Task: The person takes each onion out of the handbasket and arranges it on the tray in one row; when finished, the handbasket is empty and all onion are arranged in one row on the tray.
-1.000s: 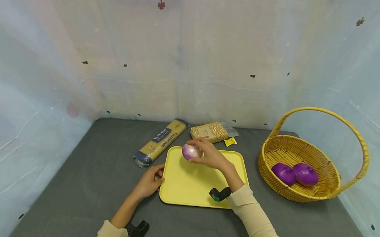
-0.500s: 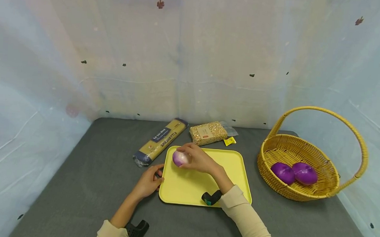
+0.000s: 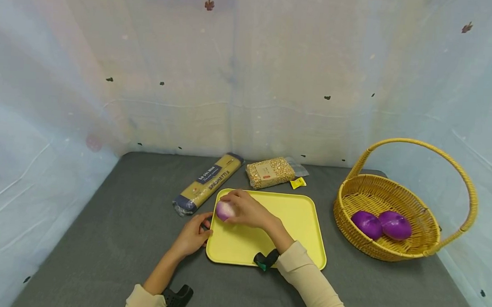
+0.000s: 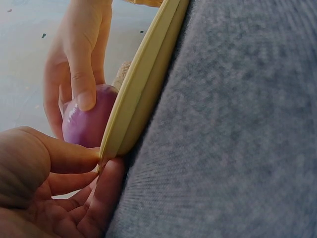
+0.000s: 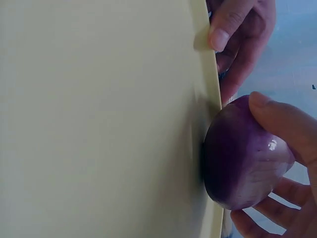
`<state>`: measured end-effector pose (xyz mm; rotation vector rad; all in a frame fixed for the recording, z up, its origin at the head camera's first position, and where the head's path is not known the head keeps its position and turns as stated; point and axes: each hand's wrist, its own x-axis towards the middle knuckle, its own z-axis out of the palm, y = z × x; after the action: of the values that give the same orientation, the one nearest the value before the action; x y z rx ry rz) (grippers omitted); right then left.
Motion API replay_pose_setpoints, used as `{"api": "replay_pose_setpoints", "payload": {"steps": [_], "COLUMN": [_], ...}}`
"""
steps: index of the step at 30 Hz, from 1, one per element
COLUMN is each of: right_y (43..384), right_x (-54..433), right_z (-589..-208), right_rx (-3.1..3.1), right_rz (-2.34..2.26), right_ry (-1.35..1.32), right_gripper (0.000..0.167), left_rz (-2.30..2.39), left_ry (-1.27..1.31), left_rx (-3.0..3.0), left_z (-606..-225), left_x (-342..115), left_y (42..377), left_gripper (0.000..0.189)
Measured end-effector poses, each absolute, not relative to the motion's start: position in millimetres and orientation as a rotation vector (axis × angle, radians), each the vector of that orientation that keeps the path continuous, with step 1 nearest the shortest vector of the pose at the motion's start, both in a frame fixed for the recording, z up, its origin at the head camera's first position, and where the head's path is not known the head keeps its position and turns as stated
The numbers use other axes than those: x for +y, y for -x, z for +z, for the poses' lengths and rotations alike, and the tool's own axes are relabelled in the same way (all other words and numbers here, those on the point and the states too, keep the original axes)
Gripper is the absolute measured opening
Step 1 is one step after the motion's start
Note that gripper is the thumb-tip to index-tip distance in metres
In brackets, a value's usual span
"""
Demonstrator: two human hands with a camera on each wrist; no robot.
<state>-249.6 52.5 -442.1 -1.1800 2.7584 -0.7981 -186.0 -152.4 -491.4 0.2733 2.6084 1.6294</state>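
My right hand (image 3: 248, 210) holds a glossy purple onion (image 3: 224, 211) between thumb and fingers, over the far left corner of a yellow tray (image 3: 241, 246). In the right wrist view the onion (image 5: 242, 158) is very close to the tray's surface by its rim; whether it touches is hard to tell. At the tray's left edge, my left hand (image 3: 192, 235) pinches the rim. The left wrist view shows its thumb and fingertips on either side of that rim (image 4: 111, 141). Part of the onion is hidden behind the right hand's fingers.
A wicker basket (image 3: 344, 223) with a tall handle stands at the right, holding two purple onions (image 3: 395, 225). Behind the tray lie a spaghetti packet (image 3: 208, 185), a bag of grains (image 3: 271, 172) and a small yellow packet (image 3: 298, 183). Pale sheeting (image 3: 250, 70) surrounds the table.
My right hand has carried the onion leftward and lower, from over the tray's upper middle to its far left corner. My left hand has stayed at the tray's edge.
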Motion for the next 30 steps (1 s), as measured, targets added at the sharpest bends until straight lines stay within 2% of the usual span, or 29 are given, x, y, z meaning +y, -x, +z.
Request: {"api": "replay_pose_setpoints", "payload": {"steps": [21, 30], "right_y": [250.2, 248.8], "right_x": [47.9, 49.2], "right_z": [-441.8, -441.5], "right_rx": [2.759, 2.733], "right_rz": [-0.723, -0.764], "right_ry": [1.22, 1.213], "right_gripper": [0.06, 0.067], "left_rz": [1.625, 1.63], "left_ry": [-0.259, -0.289], "left_rx": [2.602, 2.616], "left_z": [-489.1, -491.3], "left_x": [-152.4, -152.7], "left_y": [185.1, 184.9], "left_gripper": [0.047, 0.047]}}
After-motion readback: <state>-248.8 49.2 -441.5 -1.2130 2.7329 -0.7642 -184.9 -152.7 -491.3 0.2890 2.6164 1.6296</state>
